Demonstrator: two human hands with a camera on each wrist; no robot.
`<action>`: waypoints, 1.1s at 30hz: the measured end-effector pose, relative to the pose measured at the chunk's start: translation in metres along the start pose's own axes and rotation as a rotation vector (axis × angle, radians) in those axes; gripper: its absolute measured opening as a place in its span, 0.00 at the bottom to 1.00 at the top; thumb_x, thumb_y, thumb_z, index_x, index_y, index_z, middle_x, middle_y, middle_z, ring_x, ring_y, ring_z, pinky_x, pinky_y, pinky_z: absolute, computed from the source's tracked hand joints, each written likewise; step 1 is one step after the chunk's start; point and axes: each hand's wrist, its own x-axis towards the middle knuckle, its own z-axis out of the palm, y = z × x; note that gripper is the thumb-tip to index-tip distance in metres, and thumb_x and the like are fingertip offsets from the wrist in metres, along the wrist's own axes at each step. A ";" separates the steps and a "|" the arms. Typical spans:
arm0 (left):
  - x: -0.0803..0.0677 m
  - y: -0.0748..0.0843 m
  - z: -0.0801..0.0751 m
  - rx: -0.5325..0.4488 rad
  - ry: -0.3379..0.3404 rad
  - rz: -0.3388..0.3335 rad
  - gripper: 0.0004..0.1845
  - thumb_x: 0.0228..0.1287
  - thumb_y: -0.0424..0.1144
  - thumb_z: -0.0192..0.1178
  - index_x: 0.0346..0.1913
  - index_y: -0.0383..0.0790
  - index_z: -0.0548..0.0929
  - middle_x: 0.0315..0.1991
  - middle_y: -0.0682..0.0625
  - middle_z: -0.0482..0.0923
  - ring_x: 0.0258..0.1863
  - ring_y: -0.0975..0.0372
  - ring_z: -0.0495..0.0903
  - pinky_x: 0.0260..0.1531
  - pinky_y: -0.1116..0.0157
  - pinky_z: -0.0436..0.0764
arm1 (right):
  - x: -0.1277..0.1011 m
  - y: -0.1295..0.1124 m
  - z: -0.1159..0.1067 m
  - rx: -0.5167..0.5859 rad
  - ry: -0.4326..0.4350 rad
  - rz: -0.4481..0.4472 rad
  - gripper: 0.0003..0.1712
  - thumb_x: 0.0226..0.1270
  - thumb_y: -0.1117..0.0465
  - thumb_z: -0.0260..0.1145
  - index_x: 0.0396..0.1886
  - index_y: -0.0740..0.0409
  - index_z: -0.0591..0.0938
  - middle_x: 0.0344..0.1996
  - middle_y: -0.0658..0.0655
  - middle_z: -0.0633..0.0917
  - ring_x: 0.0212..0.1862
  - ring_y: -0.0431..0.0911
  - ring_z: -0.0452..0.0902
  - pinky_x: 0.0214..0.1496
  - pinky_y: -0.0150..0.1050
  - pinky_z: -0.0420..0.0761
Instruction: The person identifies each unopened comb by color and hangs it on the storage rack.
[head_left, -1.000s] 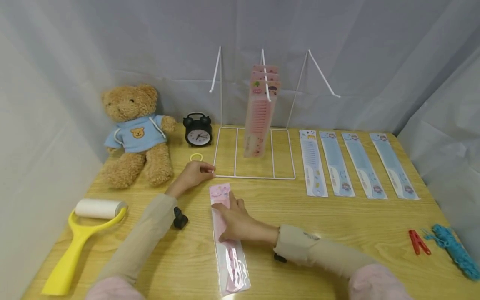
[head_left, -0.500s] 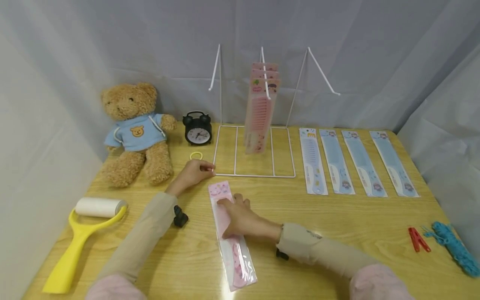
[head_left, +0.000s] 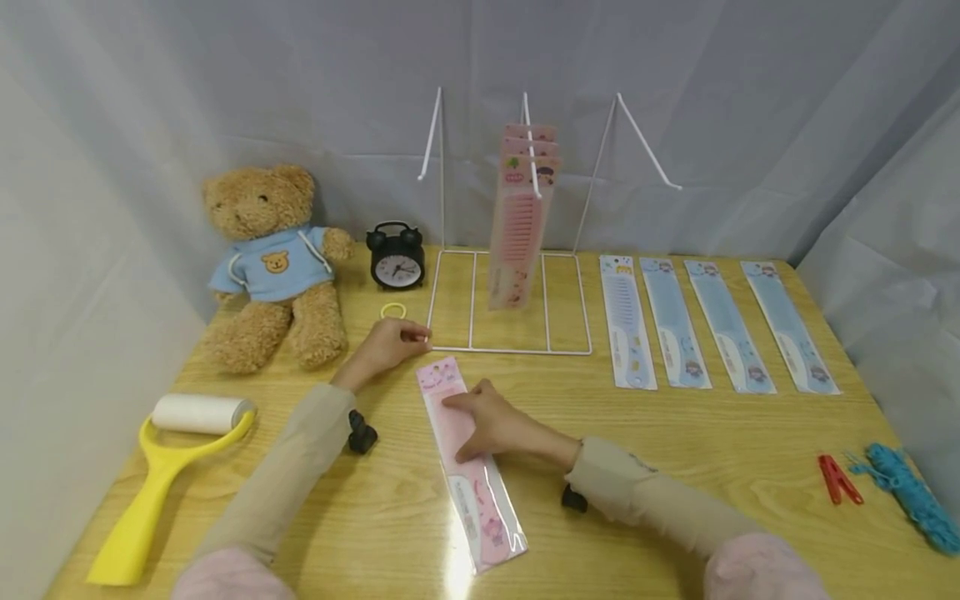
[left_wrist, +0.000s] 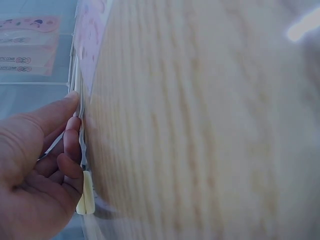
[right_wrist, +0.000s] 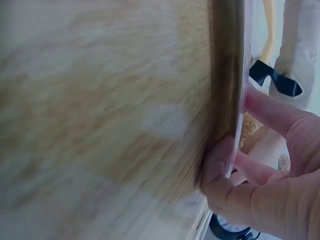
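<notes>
Resting right hand [head_left: 491,423]: fingers flat, pressing pink packaged comb [head_left: 468,458] on wooden table [head_left: 675,467].
Left hand [head_left: 386,348]: fingertips pinching front-left corner of white wire rack [head_left: 510,250].
Hands: apart.

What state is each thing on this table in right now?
Pink comb packet: flat on table, right hand on it.
Wire rack: upright, left hand pinching its base corner.
Hanging pink combs: on middle hook.
Four blue comb packets: flat, side by side.
Alarm clock: upright.
Teddy bear: sitting.
Lint roller: lying flat.
</notes>
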 end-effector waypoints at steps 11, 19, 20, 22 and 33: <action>-0.001 0.002 0.000 -0.007 -0.005 -0.022 0.14 0.61 0.34 0.63 0.48 0.28 0.83 0.39 0.38 0.84 0.40 0.53 0.80 0.45 0.57 0.78 | 0.000 0.016 -0.009 0.222 -0.034 -0.026 0.36 0.48 0.68 0.74 0.61 0.62 0.75 0.45 0.61 0.81 0.41 0.44 0.73 0.44 0.34 0.75; -0.001 0.001 0.000 0.001 -0.010 -0.006 0.13 0.62 0.33 0.62 0.47 0.28 0.83 0.39 0.38 0.84 0.40 0.52 0.81 0.46 0.56 0.78 | -0.005 0.023 -0.013 0.417 -0.014 -0.001 0.33 0.56 0.71 0.67 0.63 0.60 0.73 0.50 0.67 0.80 0.47 0.49 0.77 0.49 0.40 0.79; -0.001 0.001 0.000 0.001 -0.009 -0.002 0.13 0.62 0.32 0.62 0.47 0.28 0.83 0.39 0.38 0.84 0.40 0.52 0.81 0.46 0.56 0.78 | -0.007 0.023 -0.014 0.439 -0.006 -0.003 0.32 0.56 0.72 0.66 0.63 0.60 0.72 0.49 0.66 0.80 0.46 0.48 0.78 0.47 0.39 0.80; -0.001 0.001 0.000 0.006 -0.009 0.006 0.13 0.62 0.32 0.62 0.47 0.27 0.83 0.39 0.37 0.84 0.40 0.52 0.81 0.46 0.56 0.78 | -0.010 0.022 -0.019 0.467 0.017 -0.022 0.31 0.58 0.73 0.65 0.63 0.61 0.72 0.48 0.67 0.80 0.45 0.48 0.78 0.44 0.37 0.80; -0.002 0.002 -0.001 -0.024 -0.019 -0.019 0.14 0.61 0.32 0.63 0.47 0.26 0.83 0.38 0.37 0.83 0.38 0.54 0.80 0.43 0.61 0.78 | -0.029 0.013 -0.052 0.637 0.140 -0.176 0.29 0.60 0.78 0.59 0.61 0.68 0.64 0.47 0.72 0.76 0.41 0.54 0.82 0.43 0.42 0.83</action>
